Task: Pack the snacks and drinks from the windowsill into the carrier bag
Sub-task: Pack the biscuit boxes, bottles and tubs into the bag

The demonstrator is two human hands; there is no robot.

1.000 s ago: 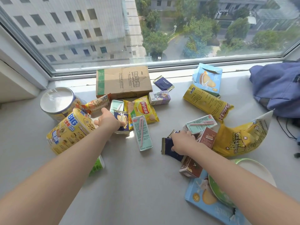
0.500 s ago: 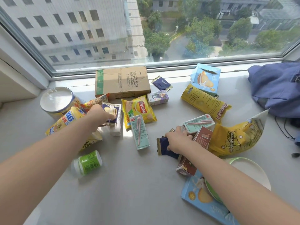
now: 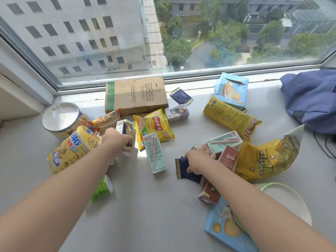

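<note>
head view: reaching forward, left grip (image 3: 118,140) clamps small carton (image 3: 125,127), right grip (image 3: 200,159) clamps navy packet (image 3: 182,169).

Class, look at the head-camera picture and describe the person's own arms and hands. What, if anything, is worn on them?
Both arms are bare: the left forearm and right forearm show no sleeve up to the picture's edge. The left hand and right hand wear no gloves. No watch, bracelet or ring shows on the parts in view; the fingers are partly hidden.

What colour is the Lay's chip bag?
The chip bag is mainly yellow, red logo; best in the head view.
</note>
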